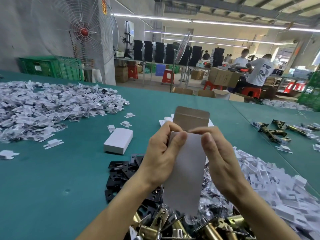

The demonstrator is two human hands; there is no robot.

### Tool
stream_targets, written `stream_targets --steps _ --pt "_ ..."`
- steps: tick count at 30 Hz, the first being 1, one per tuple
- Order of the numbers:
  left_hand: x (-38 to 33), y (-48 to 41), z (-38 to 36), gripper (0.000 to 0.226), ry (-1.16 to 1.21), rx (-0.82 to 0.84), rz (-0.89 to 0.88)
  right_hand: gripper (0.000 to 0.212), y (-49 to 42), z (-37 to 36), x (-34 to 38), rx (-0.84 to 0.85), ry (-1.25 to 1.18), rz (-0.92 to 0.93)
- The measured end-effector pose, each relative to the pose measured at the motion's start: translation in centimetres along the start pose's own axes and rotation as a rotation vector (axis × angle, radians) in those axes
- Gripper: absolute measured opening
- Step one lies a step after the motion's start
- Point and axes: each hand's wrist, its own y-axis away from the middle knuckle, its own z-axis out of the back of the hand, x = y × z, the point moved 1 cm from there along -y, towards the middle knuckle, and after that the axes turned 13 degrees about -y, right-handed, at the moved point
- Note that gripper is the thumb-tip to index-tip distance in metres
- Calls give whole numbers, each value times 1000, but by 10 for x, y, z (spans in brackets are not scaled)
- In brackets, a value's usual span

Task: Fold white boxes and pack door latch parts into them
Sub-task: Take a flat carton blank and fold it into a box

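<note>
While brass tubular latch bolts (pixel 173 226) and black metal plates (pixel 119 172) lie heaped nearest on the green desk (pixel 60 170), the left hand (pixel 161 153) and right hand (pixel 220 153) hold a white cardboard box (pixel 185 168) above them, their fingers (pixel 180 137) pinching its far end. Its long axis runs away from the person, with the brown-lined flap (pixel 191 116) farthest. Beyond, to the left, lie a closed white rectangular box (pixel 118 142) and a heap of small white cardboard pieces (pixel 43 108).

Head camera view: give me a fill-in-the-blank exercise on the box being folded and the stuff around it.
The left hand and right hand grip a white box whose raised flap is ____ inside.
A closed box lies on the table to the ____ of the hands.
The fan has a ____ hub.
Missing words: brown; left; red.
</note>
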Motion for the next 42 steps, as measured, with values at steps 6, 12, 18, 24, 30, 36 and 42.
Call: stream_targets --steps 6,12,18,24,30,36,42 --pt "4 -2 2 25 6 -39 48 64 -9 6 5 -21 -249 -54" --pt "12 7 -1 69 -380 52 54 67 -7 9 0 -138 -205 -22" --pt "12 10 -5 89 -506 35 73 82 -4 4 1 -52 -70 -52" --pt "13 7 -3 72 -405 45 33 43 -4 4 8 89 -51 -115" --pt "19 10 -6 84 -403 76 20 28 -3 -1 20 56 -90 -154" --pt "19 10 -5 88 -396 24 60 23 -1 0 16 -16 -122 -231" --pt "19 11 -5 90 -415 29 70 19 1 1 14 -94 -180 -249"
